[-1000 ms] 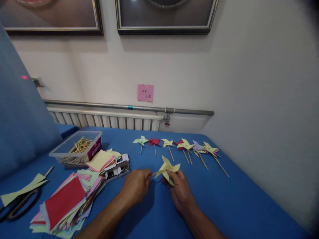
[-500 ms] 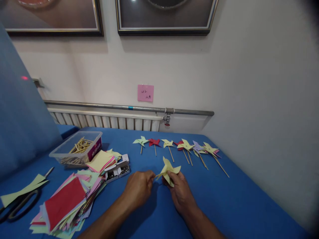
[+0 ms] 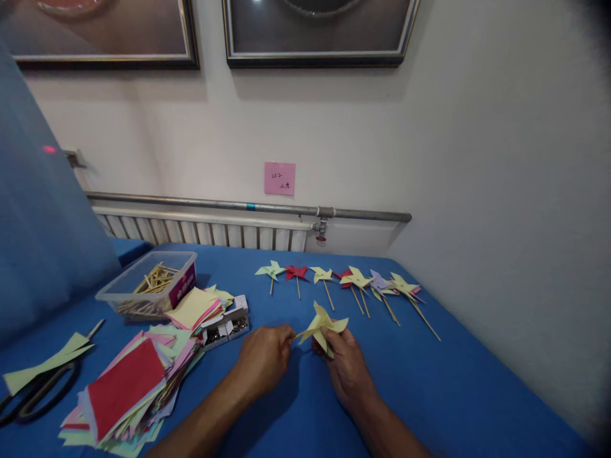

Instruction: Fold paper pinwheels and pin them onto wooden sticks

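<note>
A pale yellow paper pinwheel (image 3: 321, 326) is held over the blue table, its folded blades spread. My right hand (image 3: 351, 366) grips it, thumb pressed near its centre and the other fingers behind, partly hidden. To its left, my left hand (image 3: 268, 356) is closed round a thin wooden stick (image 3: 298, 335), of which only a short end shows beside the pinwheel's left blade. Most of that stick is covered by the fingers. Beyond my hands lies a row of several finished pinwheels on sticks, among them a red pinwheel (image 3: 296, 273) and a purple pinwheel (image 3: 380, 284).
A clear plastic box (image 3: 112, 298) of wooden sticks stands back left. Nearer are small boxes (image 3: 226, 331) of metal pins, a stack of coloured paper (image 3: 126, 385) and black-handled scissors (image 3: 48, 391) under cut green paper. A wall borders the blue table (image 3: 458, 407) on the right.
Almost nothing differs. Both hands keep their hold on the pinwheel and stick, and the whole view has shifted very slightly.
</note>
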A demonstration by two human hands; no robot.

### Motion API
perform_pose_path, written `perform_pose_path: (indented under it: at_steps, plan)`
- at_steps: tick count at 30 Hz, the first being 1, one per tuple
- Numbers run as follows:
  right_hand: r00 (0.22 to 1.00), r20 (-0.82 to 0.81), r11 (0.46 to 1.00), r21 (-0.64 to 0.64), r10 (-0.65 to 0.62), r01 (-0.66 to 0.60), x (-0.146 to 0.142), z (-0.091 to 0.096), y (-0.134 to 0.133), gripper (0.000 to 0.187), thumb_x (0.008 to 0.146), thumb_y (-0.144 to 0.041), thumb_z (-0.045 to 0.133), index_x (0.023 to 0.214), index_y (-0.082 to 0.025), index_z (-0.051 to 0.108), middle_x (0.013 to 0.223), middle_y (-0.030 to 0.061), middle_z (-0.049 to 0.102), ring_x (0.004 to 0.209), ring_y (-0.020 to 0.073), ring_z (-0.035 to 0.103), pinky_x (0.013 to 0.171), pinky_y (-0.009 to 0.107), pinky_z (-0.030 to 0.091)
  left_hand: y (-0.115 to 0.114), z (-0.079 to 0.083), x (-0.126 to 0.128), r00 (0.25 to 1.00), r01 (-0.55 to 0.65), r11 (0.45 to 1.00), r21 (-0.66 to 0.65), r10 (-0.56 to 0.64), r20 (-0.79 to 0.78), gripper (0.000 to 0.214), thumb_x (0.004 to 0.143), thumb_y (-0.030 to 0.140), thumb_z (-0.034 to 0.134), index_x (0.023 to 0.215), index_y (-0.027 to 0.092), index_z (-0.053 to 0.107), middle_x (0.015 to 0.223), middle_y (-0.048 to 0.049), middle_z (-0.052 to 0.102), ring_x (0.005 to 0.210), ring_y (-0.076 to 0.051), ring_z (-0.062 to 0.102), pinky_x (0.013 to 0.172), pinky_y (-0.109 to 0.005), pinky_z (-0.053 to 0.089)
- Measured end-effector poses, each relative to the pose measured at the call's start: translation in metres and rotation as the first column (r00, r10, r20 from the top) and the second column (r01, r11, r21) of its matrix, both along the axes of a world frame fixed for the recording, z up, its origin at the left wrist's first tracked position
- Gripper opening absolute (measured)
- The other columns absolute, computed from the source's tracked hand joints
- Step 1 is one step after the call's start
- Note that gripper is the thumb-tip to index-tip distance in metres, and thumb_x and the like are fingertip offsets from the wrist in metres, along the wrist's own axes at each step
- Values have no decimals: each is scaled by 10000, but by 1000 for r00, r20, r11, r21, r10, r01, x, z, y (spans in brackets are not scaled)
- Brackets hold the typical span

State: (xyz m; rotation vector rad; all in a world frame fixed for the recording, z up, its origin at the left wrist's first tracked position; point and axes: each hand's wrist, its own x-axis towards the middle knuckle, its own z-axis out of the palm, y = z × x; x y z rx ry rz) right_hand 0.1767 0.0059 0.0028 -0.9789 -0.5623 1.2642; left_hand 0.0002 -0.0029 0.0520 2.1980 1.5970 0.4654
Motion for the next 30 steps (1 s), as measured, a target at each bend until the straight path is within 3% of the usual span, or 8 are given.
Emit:
perform_pose_path:
  at_steps: [7, 30]
  plan:
    - [999, 4, 999, -1, 35, -35, 0, -1, 1, 409, 552, -360, 975, 841, -204, 731, 730, -18, 738, 652, 172, 626, 648, 303, 537, -1, 2, 3, 998, -36, 999, -25, 35, -53, 306, 1014, 203, 500, 1140, 266, 771, 1038, -73, 824, 985, -230, 756, 765, -283, 417]
    - [997, 29, 997, 26, 67, -67, 1, -5, 2, 443, 560, -409, 1007, 859, -197, 757, 726, -17, 721, 675, 168, 615, 660, 296, 506, -3, 3, 2, 999, -26, 999, -27, 25, -24, 288, 991, 175, 510, 1062, 264, 775, 940, -43, 817, 894, -206, 745, 712, -282, 379]
